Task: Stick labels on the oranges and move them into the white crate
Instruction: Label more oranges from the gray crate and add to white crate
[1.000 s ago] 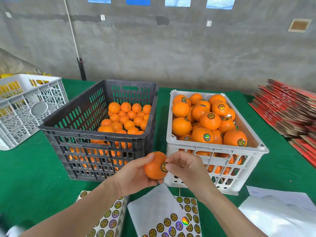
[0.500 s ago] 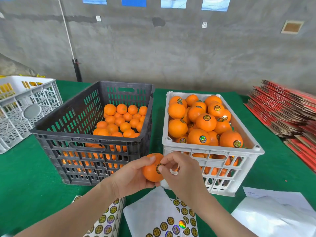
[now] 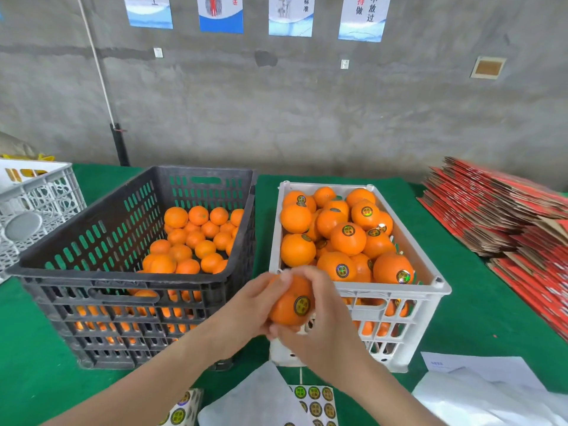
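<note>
Orange fruit [image 3: 284, 313] with label [image 3: 302, 305] in the grasping fingers [image 3: 319, 290] of left hand [image 3: 246, 312] and right hand [image 3: 325, 336]

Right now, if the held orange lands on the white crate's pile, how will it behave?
The orange is round, so it probably rolls into a dip. The white crate is piled near its rim, so it might settle high. Left hand and right hand grip it undented: likely firm.

Oranges [image 3: 348, 238] pile to the rim of the white crate [image 3: 442, 290], sliver free along its right wall; green table [image 3: 266, 210] gap beside the black crate [image 3: 123, 284] lies open
</note>
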Action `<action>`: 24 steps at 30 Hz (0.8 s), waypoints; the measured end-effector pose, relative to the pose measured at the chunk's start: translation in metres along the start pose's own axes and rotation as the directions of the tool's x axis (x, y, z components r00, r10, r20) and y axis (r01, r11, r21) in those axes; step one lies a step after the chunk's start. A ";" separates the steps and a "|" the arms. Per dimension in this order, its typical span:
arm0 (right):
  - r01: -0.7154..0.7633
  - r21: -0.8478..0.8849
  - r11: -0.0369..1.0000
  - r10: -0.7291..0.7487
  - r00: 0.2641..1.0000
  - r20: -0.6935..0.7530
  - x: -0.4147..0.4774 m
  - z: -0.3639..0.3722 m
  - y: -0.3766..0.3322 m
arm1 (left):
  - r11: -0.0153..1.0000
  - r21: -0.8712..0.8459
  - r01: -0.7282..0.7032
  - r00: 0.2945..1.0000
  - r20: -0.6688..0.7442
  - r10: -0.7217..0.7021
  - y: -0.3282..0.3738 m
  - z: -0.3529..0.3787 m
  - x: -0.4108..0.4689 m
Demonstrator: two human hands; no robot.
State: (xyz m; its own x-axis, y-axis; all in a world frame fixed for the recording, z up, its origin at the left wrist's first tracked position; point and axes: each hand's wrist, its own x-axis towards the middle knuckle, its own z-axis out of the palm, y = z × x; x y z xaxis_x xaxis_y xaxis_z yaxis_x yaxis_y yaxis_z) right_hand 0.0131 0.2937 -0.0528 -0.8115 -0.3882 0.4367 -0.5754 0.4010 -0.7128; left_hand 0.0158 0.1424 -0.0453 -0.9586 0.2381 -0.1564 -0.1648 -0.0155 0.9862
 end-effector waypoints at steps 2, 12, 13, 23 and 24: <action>-0.010 0.002 1.000 0.010 0.996 -0.094 0.022 -0.012 0.005 | 0.995 0.080 -0.064 0.991 -0.113 0.073 0.019 0.012 0.024; -0.221 -0.198 0.955 0.167 0.951 -0.259 0.215 -0.070 0.092 | 0.376 0.921 -0.102 0.857 -0.110 0.503 0.009 0.020 0.121; -0.250 -0.231 0.940 0.194 0.951 -0.240 0.231 -0.069 0.103 | 0.303 0.948 -0.101 0.850 -0.076 0.521 0.005 0.020 0.124; -0.292 -0.535 0.793 0.358 0.934 0.020 0.282 -0.039 0.149 | 0.220 0.970 -0.105 0.833 -0.035 0.553 -0.003 0.015 0.132; -0.292 -0.554 0.780 0.363 0.931 0.020 0.281 -0.040 0.148 | 0.214 0.971 -0.107 0.832 -0.031 0.553 -0.003 0.016 0.132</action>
State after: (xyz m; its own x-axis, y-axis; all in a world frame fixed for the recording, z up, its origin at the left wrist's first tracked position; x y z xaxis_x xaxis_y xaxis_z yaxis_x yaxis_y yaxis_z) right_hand -0.3045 0.2769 -0.0138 -0.9629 -0.2323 0.1370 -0.2676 0.8857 -0.3794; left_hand -0.1066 0.1894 -0.0679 -0.8963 0.1597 0.4137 0.2924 0.9142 0.2806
